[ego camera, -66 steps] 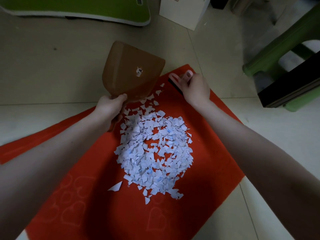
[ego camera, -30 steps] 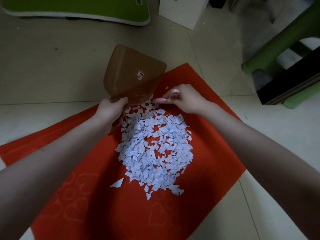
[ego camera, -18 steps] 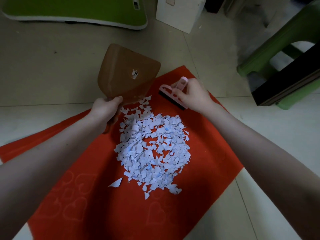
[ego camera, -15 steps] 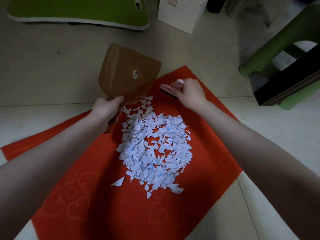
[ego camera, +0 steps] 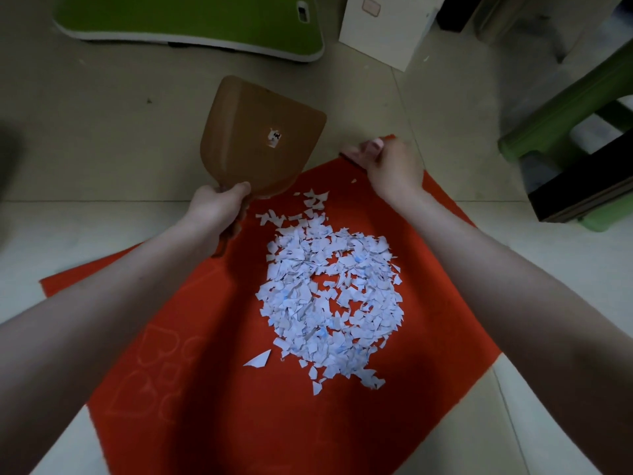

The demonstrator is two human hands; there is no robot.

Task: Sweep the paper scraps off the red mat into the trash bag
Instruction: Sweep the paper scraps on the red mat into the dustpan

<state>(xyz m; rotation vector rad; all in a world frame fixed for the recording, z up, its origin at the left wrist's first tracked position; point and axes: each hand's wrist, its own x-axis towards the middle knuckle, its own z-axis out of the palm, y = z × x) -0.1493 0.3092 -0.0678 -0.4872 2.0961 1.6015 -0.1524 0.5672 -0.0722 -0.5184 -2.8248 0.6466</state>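
A heap of white paper scraps (ego camera: 329,299) lies in the middle of the red mat (ego camera: 212,378) on the floor. My left hand (ego camera: 219,209) grips the handle of a brown dustpan (ego camera: 260,138), held tilted up with its underside towards me at the mat's far edge. My right hand (ego camera: 390,166) is near the mat's far corner, closed on a small pink brush (ego camera: 352,157) whose dark bristles barely show under the fingers. No trash bag is in view.
A green board (ego camera: 191,25) with a white rim lies on the floor at the back. A white box (ego camera: 387,29) stands beside it. A green stool (ego camera: 568,108) and a dark slab (ego camera: 589,186) are at the right.
My right hand swept the brush in towards the dustpan, then drew back to the mat's far corner. The scraps near the dustpan shifted slightly. The dustpan stayed in place.
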